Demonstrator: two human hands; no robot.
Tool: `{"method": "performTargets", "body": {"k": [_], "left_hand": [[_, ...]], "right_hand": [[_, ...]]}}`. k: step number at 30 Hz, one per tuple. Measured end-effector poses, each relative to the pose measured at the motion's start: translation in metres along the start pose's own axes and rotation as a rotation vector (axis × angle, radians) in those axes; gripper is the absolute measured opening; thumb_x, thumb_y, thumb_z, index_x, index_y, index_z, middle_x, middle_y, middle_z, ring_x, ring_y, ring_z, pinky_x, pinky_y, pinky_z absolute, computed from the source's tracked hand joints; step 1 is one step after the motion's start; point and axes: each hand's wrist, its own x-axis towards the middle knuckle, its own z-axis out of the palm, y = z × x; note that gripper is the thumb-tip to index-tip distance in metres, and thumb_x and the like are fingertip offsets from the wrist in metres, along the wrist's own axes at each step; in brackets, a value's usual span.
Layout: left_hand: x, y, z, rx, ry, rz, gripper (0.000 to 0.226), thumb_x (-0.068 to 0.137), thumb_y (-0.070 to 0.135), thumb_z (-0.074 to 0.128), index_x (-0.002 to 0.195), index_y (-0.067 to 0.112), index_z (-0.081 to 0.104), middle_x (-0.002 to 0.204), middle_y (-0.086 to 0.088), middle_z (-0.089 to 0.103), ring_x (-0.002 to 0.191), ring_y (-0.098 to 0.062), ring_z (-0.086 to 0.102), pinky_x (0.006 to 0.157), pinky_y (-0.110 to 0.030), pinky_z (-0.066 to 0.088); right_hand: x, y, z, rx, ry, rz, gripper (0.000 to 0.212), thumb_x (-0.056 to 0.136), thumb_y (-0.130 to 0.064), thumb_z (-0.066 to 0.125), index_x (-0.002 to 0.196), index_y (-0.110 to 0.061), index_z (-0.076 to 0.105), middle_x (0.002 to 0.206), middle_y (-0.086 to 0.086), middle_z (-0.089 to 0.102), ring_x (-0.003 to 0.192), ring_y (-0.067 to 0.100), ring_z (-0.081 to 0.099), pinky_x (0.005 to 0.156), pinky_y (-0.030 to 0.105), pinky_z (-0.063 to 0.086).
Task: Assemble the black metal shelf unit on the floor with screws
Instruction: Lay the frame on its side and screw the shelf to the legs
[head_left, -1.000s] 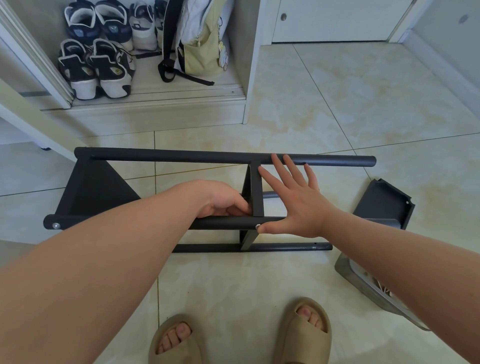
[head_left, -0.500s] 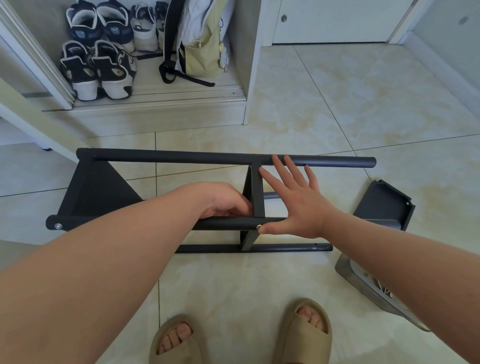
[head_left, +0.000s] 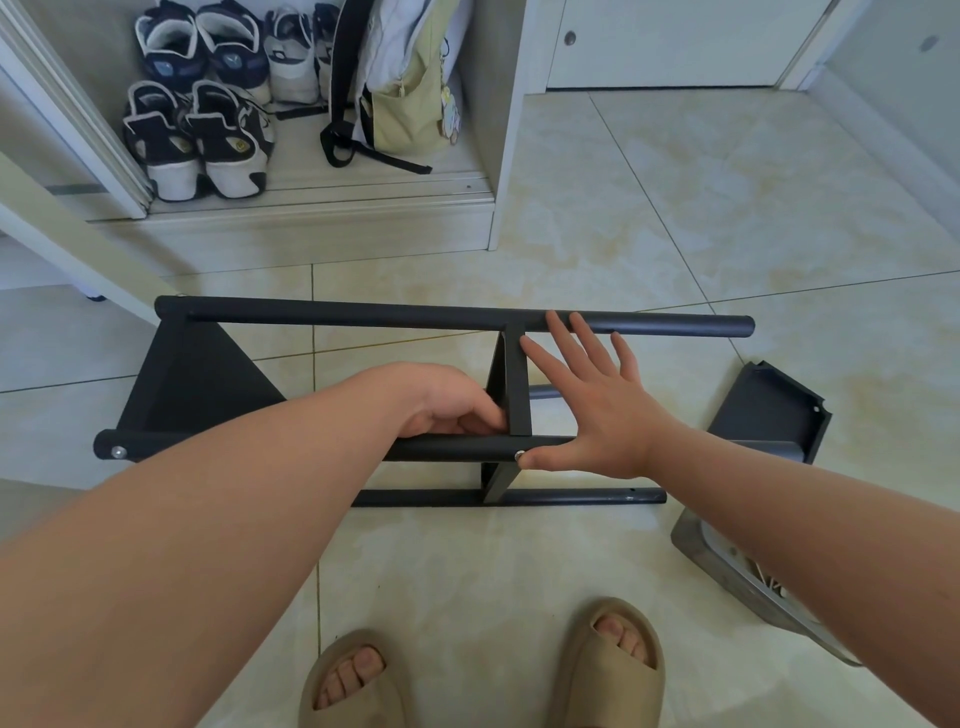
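While the thumb of the right hand (head_left: 597, 410) pressed its tip on the screw (head_left: 519, 455) at the joint, its fingers (head_left: 545, 364) lay straight and splayed across the gap, tips reaching the far tube (head_left: 363, 314); judged a bracing spread to hold the screw seated.

Left hand (head_left: 452, 405): fingers (head_left: 485, 422) curled round the near tube (head_left: 441, 450) just beside the cross brace (head_left: 514, 384), apparently steadying the joint against that push (what lay under the palm was hidden).

Shelf unit (head_left: 197, 384): black, part-built, lying on its side on the tiled floor (head_left: 675, 208) before the sandals (head_left: 358, 675). A second screw head (head_left: 118, 452) showed at the near tube's left end.

Loose black panel (head_left: 769, 410): on the floor right of the frame, presumably awaiting fitting.

Grey metal tray (head_left: 727, 566): beside the right forearm, contents unclear.

Shoes (head_left: 197, 140) and backpack (head_left: 400, 88): in the open cupboard beyond.
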Motion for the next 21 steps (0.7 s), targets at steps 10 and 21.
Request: {"method": "performTargets", "body": {"k": [10, 21], "left_hand": [[0.0026, -0.0004, 0.0002, 0.012, -0.019, -0.032, 0.022, 0.090, 0.021, 0.068, 0.108, 0.011, 0.077, 0.104, -0.008, 0.077, 0.106, -0.025, 0.068, 0.109, -0.043, 0.046], [0.0031, -0.0005, -0.0005, 0.034, -0.018, -0.011, 0.020, 0.091, 0.020, 0.068, 0.106, 0.011, 0.076, 0.101, -0.004, 0.077, 0.108, -0.025, 0.068, 0.106, -0.038, 0.047]], "right_hand": [[-0.0002, 0.0004, 0.0003, 0.013, 0.004, -0.004, 0.120, 0.065, -0.099, 0.030, 0.158, -0.040, -0.015, 0.163, -0.008, -0.034, 0.147, 0.016, -0.038, 0.122, 0.056, -0.015], [0.0000, 0.0008, 0.0012, 0.016, 0.010, -0.005, 0.120, 0.064, -0.099, 0.031, 0.158, -0.040, -0.015, 0.163, -0.008, -0.033, 0.148, 0.016, -0.036, 0.122, 0.057, -0.013]]}}
